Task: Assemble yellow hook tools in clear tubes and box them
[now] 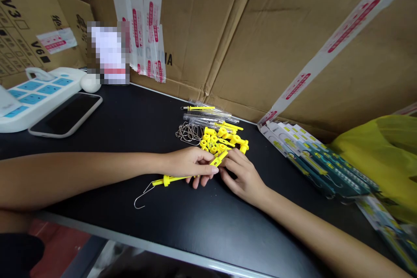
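My left hand (192,163) is closed, with a slotted yellow plastic piece (216,163) pinched under its thumb. A yellow rod (176,178) with a collar and a bent metal hook (140,202) at its left end runs under that hand; its other end is hidden. Close by on the right, my right hand (243,176) has its fingers curled together against the edge of the pile, near the yellow piece's tip; whatever they grip is hidden. Just beyond both hands lie loose yellow plastic parts (222,134), bent wire pieces (189,134) and clear plastic tubes (208,118).
Cardboard boxes (202,21) wall off the back of the black table (146,113). At left are a phone (67,115) and a power strip (73,79). Packaged cards (312,156) and yellow mesh (374,152) lie at right. The table's front edge (156,245) runs below.
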The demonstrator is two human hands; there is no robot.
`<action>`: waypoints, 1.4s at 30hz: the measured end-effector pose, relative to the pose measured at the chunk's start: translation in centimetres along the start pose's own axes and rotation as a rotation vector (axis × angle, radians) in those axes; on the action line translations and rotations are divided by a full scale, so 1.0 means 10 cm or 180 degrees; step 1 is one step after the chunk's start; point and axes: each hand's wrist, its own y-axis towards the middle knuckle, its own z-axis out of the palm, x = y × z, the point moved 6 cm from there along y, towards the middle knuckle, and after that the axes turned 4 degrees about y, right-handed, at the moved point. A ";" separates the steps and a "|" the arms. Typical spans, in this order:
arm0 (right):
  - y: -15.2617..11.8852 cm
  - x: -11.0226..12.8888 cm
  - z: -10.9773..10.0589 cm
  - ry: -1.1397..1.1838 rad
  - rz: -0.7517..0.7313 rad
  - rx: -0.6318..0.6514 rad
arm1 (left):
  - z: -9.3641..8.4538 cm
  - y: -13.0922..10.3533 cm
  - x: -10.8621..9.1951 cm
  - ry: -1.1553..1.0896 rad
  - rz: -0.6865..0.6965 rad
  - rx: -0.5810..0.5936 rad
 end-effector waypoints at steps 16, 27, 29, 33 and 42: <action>0.00 0.01 0.00 -0.0003 -0.0019 0.0003 | 0.01 0.00 -0.01 -0.0008 0.0024 0.0010; 0.01 0.02 -0.01 -0.0002 -0.0024 0.0002 | 0.01 0.00 0.00 -0.0024 0.0028 0.0006; 0.01 0.02 0.00 -0.0010 -0.0014 0.0014 | 0.01 0.00 0.00 -0.0026 0.0035 0.0010; 0.01 0.01 0.00 -0.0016 0.0004 0.0034 | 0.01 0.00 0.01 -0.0013 0.0031 0.0024; 0.00 0.00 0.00 0.0016 0.0002 0.0067 | 0.01 -0.01 -0.01 0.0007 0.0000 0.0016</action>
